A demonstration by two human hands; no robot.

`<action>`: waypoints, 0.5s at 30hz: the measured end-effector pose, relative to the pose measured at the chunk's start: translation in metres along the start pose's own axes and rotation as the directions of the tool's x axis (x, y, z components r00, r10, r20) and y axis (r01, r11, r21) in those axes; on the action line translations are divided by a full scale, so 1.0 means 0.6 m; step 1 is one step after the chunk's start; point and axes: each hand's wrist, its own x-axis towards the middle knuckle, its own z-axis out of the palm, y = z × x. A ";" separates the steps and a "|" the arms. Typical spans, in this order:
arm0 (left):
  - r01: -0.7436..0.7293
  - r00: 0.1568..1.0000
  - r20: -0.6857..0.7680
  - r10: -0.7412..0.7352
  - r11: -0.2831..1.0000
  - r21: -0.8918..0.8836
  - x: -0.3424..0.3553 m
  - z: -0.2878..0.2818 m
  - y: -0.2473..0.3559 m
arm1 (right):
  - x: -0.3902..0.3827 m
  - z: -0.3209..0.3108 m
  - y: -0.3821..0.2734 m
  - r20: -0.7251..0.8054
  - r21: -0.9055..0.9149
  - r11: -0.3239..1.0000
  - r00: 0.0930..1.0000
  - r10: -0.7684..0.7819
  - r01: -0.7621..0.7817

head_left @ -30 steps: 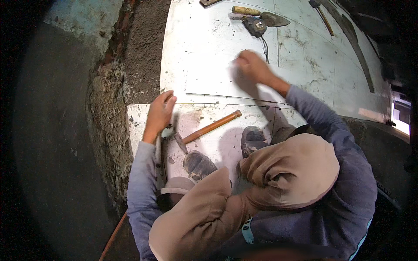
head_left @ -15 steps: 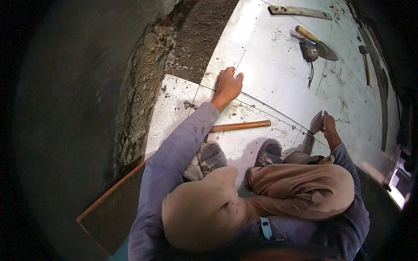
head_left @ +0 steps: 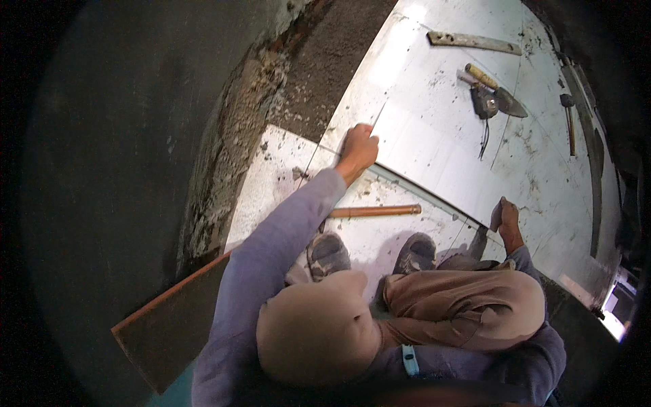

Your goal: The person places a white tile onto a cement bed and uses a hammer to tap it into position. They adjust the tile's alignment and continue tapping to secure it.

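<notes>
Both hands are now at the two near corners of the white tile point(head_left: 434, 159), where a second ago the right hand was above its middle and the left hand was off its left side. The left hand point(head_left: 359, 149) is curled against the tile's near left corner, and the right hand point(head_left: 507, 220) is bent round its near right corner; both look closed on it, though the undersides of the fingers are hidden. The tile lies on the tiled floor in front of the feet, and its near edge now shows a wider dark gap and a pale strip below it, so it seems slightly raised there. That suggests the work has gone from reaching to handling the tile by both ends. A wooden handle point(head_left: 380, 211) lies on the near side of the tile. Beyond it are the tape measure point(head_left: 485, 103) and the trowel point(head_left: 510, 105), both well apart from the hands.
</notes>
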 end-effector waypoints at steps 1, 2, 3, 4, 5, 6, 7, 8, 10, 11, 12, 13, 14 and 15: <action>-0.012 1.000 -0.010 0.012 1.000 -0.021 -0.010 -0.006 -0.004 | -0.008 -0.005 -0.002 0.063 0.069 0.998 0.998 -0.006 0.002; 0.003 1.000 0.031 0.000 0.996 -0.091 -0.020 -0.018 -0.006 | -0.015 -0.008 -0.010 0.063 0.126 0.992 0.998 -0.024 0.016; 0.010 0.998 0.060 -0.001 0.991 -0.136 -0.031 -0.035 -0.007 | -0.023 -0.010 -0.024 0.031 0.123 0.989 0.995 -0.092 0.088; 0.016 0.995 0.098 0.001 0.985 -0.171 -0.045 -0.055 -0.009 | -0.031 -0.009 -0.045 -0.003 0.117 0.980 0.987 -0.161 0.160; 0.055 0.990 0.134 -0.034 0.986 -0.156 -0.054 -0.077 -0.011 | -0.041 -0.006 -0.071 -0.056 0.117 0.973 0.979 -0.194 0.199; 0.084 0.985 0.165 -0.045 0.968 -0.236 -0.067 -0.099 -0.015 | -0.049 0.002 -0.106 -0.040 -0.006 0.948 0.947 -0.318 0.318; 0.122 0.983 0.168 -0.077 0.953 -0.278 -0.082 -0.120 -0.020 | -0.053 0.014 -0.153 -0.060 -0.114 0.913 0.914 -0.400 0.392; 0.160 0.979 0.170 -0.109 0.934 -0.321 -0.091 -0.142 -0.025 | -0.057 0.027 -0.209 0.124 -0.049 0.910 0.906 -0.404 0.412; 0.211 0.976 0.129 -0.174 0.892 -0.400 -0.104 -0.175 -0.037 | -0.060 0.092 -0.311 0.216 -0.068 0.795 0.787 -0.578 0.603; 0.217 0.976 0.102 -0.191 0.864 -0.454 -0.108 -0.192 -0.045 | -0.056 0.136 -0.362 0.249 0.006 0.768 0.743 -0.621 0.640; 0.222 0.975 0.076 -0.210 0.872 -0.435 -0.106 -0.209 -0.050 | -0.050 0.175 -0.423 0.345 -0.093 0.780 0.754 -0.558 0.619; 0.190 0.979 0.028 -0.202 0.852 -0.487 -0.107 -0.220 -0.056 | -0.043 0.225 -0.473 0.376 -0.134 0.686 0.678 -0.632 0.715; 0.184 0.972 -0.028 -0.231 0.836 -0.517 -0.108 -0.232 -0.063 | -0.036 0.281 -0.515 0.427 -0.132 0.604 0.595 -0.681 0.786; 0.177 0.968 -0.059 -0.243 0.831 -0.527 -0.107 -0.245 -0.068 | -0.029 0.333 -0.558 0.471 -0.141 0.596 0.583 -0.662 0.790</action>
